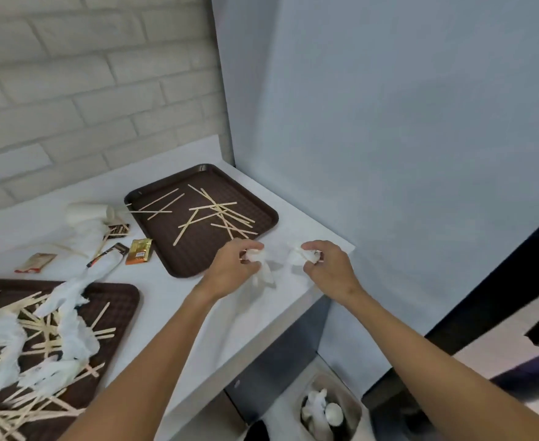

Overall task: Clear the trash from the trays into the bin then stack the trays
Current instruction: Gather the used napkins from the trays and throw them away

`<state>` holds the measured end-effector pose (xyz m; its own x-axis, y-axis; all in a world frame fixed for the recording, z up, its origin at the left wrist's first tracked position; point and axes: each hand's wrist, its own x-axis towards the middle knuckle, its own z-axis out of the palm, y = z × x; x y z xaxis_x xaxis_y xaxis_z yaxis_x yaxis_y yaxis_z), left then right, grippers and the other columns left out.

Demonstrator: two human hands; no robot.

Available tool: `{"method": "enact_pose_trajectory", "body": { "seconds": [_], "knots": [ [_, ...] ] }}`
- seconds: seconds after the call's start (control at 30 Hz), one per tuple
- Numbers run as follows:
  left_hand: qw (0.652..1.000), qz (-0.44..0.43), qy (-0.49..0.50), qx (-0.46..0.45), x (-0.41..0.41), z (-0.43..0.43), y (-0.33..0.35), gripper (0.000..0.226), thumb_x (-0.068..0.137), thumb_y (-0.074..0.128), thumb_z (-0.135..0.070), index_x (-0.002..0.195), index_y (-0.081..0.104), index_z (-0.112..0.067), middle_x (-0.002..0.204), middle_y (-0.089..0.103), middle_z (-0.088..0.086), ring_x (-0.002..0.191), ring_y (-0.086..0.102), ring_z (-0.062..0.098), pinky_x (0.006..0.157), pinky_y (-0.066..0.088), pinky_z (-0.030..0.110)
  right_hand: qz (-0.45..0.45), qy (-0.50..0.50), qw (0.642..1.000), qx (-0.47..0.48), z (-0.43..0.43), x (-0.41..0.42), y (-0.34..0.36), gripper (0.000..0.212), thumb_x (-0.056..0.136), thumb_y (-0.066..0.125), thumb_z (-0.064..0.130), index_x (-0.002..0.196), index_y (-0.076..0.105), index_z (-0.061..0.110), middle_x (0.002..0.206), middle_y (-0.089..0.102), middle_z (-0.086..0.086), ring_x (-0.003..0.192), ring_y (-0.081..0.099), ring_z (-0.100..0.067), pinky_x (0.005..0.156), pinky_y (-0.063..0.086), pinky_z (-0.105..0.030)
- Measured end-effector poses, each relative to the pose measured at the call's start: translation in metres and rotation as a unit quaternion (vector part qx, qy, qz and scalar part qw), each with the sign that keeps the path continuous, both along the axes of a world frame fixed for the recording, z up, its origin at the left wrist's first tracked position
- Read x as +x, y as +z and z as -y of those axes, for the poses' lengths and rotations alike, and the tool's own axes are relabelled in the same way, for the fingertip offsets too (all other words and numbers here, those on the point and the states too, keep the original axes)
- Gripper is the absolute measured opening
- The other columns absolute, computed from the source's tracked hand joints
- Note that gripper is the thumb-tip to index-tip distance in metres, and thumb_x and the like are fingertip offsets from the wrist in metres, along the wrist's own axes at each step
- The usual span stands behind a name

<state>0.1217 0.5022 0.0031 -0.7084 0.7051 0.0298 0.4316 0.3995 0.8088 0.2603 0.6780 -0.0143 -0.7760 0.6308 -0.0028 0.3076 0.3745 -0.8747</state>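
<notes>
Two brown trays lie on the white counter. The far tray holds several wooden stir sticks. The near tray at the lower left is heaped with sticks and crumpled white tissue. My left hand grips a wad of white tissue just right of the far tray's front corner. My right hand pinches another white tissue wad near the counter's right edge. The bin stands on the floor below the counter's corner, with white cups and tissue inside.
Loose trash lies on the counter between the trays: an orange sachet, a brown sachet, a dark wrapper, a paper cup on its side. A brick wall stands behind, a grey wall to the right.
</notes>
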Motion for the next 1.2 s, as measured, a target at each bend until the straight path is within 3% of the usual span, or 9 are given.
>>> {"method": "enact_pose_trajectory", "body": {
  "seconds": [0.13,0.23,0.3,0.37,0.53,0.77,0.93,1.1,1.2],
  "knots": [
    [0.999,-0.015,-0.046,-0.024,0.070,-0.007,-0.032,0.029,0.092,0.063,-0.008,0.118,0.069,-0.020,0.118,0.060,-0.010,0.101,0.057,0.003,0.079,0.040,0.000,-0.003,-0.030,0.999,0.017,0.005,0.075,-0.024,0.029,0.089,0.061,0.002,0.113,0.068,0.016,0.114,0.063,0.002,0.096,0.059,-0.012,0.083,0.044,-0.012],
    [0.995,0.037,-0.086,-0.030,0.114,-0.008,-0.059,0.024,0.092,0.063,-0.008,0.113,0.071,-0.017,0.114,0.066,-0.006,0.098,0.063,0.007,0.081,0.048,0.012,0.024,-0.029,0.999,0.020,0.011,0.128,-0.042,0.022,0.088,0.061,-0.001,0.099,0.065,0.018,0.097,0.064,0.002,0.079,0.057,-0.004,0.067,0.040,-0.002],
    [0.991,0.062,-0.109,-0.042,0.135,-0.010,-0.077,0.021,0.091,0.062,-0.006,0.105,0.072,-0.018,0.104,0.069,-0.006,0.089,0.065,0.007,0.078,0.052,0.022,0.053,-0.028,0.998,0.020,0.010,0.155,-0.055,0.023,0.086,0.060,-0.003,0.089,0.060,0.019,0.086,0.060,0.008,0.073,0.053,0.000,0.062,0.039,-0.003],
    [0.987,0.084,-0.124,-0.061,0.151,-0.012,-0.095,0.021,0.090,0.060,-0.002,0.099,0.073,-0.017,0.095,0.070,-0.007,0.081,0.065,0.005,0.073,0.051,0.022,0.096,-0.031,0.995,0.015,0.009,0.175,-0.072,0.024,0.084,0.059,-0.004,0.084,0.058,0.020,0.080,0.057,0.012,0.070,0.051,-0.001,0.061,0.039,-0.005],
    [0.982,0.112,-0.098,-0.119,0.174,-0.012,-0.162,0.023,0.088,0.061,-0.003,0.100,0.077,-0.016,0.096,0.074,-0.008,0.087,0.067,0.003,0.081,0.053,0.019,0.212,-0.048,0.975,-0.045,0.011,0.208,-0.146,0.020,0.081,0.058,0.001,0.084,0.064,0.019,0.087,0.065,0.001,0.079,0.058,-0.014,0.056,0.039,-0.003],
    [0.964,0.168,-0.021,-0.205,0.187,-0.024,-0.315,0.025,0.089,0.060,-0.005,0.108,0.075,-0.013,0.100,0.068,-0.001,0.088,0.059,0.012,0.070,0.041,0.010,0.314,-0.070,0.941,-0.108,0.011,0.226,-0.298,0.029,0.083,0.063,0.003,0.111,0.071,0.010,0.108,0.062,-0.004,0.087,0.055,-0.014,0.050,0.035,0.002],
    [0.948,0.186,-0.039,-0.256,0.191,-0.036,-0.433,0.033,0.090,0.059,-0.006,0.120,0.070,-0.014,0.124,0.063,0.005,0.109,0.061,0.019,0.087,0.044,0.020,0.352,-0.084,0.924,-0.126,0.004,0.216,-0.412,0.036,0.082,0.064,0.005,0.117,0.068,0.011,0.123,0.063,-0.009,0.094,0.057,-0.017,0.054,0.037,-0.003],
    [0.940,0.191,-0.067,-0.274,0.178,-0.055,-0.536,0.036,0.092,0.059,-0.012,0.127,0.066,-0.018,0.128,0.057,0.004,0.113,0.059,0.021,0.089,0.046,0.023,0.356,-0.097,0.922,-0.119,-0.006,0.190,-0.511,0.039,0.084,0.058,0.001,0.122,0.065,0.009,0.125,0.063,-0.010,0.113,0.058,-0.024,0.071,0.035,-0.009],
    [0.935,0.183,-0.092,-0.290,0.170,-0.066,-0.579,0.037,0.093,0.060,-0.014,0.130,0.062,-0.018,0.133,0.052,0.005,0.116,0.057,0.021,0.096,0.045,0.026,0.356,-0.089,0.922,-0.124,-0.009,0.179,-0.553,0.042,0.086,0.057,0.001,0.127,0.062,0.008,0.130,0.060,-0.011,0.118,0.056,-0.026,0.083,0.042,-0.018]
  ]
}}
